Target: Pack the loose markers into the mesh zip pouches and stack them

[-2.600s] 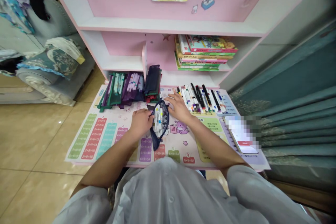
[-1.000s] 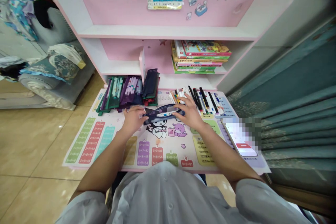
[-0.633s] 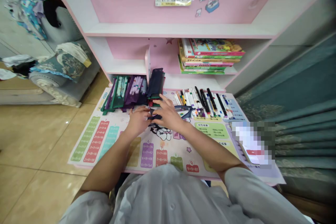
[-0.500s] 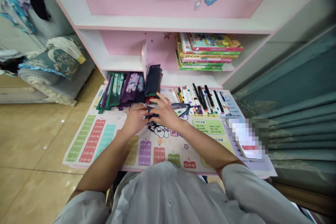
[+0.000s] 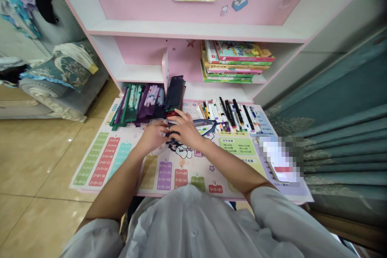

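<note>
A see-through pencil pouch with dark blue edging lies on the desk mat, partly under my hands. My left hand grips its left end with the fingers bent in. From the other side my right hand holds the same end, its fingers meeting those of the left. What the fingertips do on the pouch is hidden. Just behind the hands rests a stack of dark blue pouches. Further left are purple pouches and green pouches with pens inside.
Many loose markers and pens lie at the right rear of the desk. A phone is at the right edge. Books are stacked on the shelf behind. The printed desk mat extends toward my body.
Both hands stay on the pouch, fingers shifting slightly at its left end. The whole view has moved a little; nothing else has visibly changed place.
</note>
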{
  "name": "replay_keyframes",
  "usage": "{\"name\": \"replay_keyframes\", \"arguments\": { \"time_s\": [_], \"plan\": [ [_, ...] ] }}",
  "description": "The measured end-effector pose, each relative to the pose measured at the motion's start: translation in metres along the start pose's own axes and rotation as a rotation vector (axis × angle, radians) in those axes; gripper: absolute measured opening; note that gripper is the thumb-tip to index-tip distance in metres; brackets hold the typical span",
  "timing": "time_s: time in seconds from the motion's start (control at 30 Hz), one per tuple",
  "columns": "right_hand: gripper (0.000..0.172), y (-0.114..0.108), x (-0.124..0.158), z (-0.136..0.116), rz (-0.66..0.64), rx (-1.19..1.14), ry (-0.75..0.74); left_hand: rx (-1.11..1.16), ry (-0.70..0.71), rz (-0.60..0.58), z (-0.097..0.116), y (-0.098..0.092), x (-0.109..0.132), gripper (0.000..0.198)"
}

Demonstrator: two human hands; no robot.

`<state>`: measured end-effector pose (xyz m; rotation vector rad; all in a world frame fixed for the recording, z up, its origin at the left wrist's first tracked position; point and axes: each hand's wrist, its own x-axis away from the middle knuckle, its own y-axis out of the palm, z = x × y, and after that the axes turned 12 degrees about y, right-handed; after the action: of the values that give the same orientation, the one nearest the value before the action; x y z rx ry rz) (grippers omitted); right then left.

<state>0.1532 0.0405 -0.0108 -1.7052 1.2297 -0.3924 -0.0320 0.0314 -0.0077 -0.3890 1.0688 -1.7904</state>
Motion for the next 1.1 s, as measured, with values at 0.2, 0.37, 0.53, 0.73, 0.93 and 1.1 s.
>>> {"name": "replay_keyframes", "arguments": {
  "time_s": [0.2, 0.37, 0.53, 0.73, 0.93, 1.1],
  "plan": [
    [0.013, 0.0, 0.002, -0.004, -0.007, 0.045, -0.011, -0.006, -0.04, 0.025, -0.006, 0.002, 0.002, 0.004],
    [0.013, -0.001, 0.004, -0.008, -0.001, 0.056, -0.024, -0.03, -0.049, 0.022, -0.003, 0.002, 0.002, 0.002],
    [0.015, -0.004, 0.006, -0.012, 0.036, 0.036, -0.011, -0.039, -0.054, 0.026, 0.0, 0.001, 0.002, 0.001],
    [0.008, -0.003, 0.005, -0.004, 0.088, -0.074, 0.108, -0.046, -0.044, 0.037, 0.007, 0.0, 0.003, 0.004],
    [0.009, -0.008, 0.004, 0.004, 0.032, -0.106, 0.222, -0.084, -0.076, 0.054, 0.016, 0.001, 0.002, 0.009],
    [0.012, -0.009, 0.005, 0.004, -0.005, -0.095, 0.225, -0.084, -0.072, 0.035, 0.017, 0.002, 0.003, 0.004]
  ]
}}
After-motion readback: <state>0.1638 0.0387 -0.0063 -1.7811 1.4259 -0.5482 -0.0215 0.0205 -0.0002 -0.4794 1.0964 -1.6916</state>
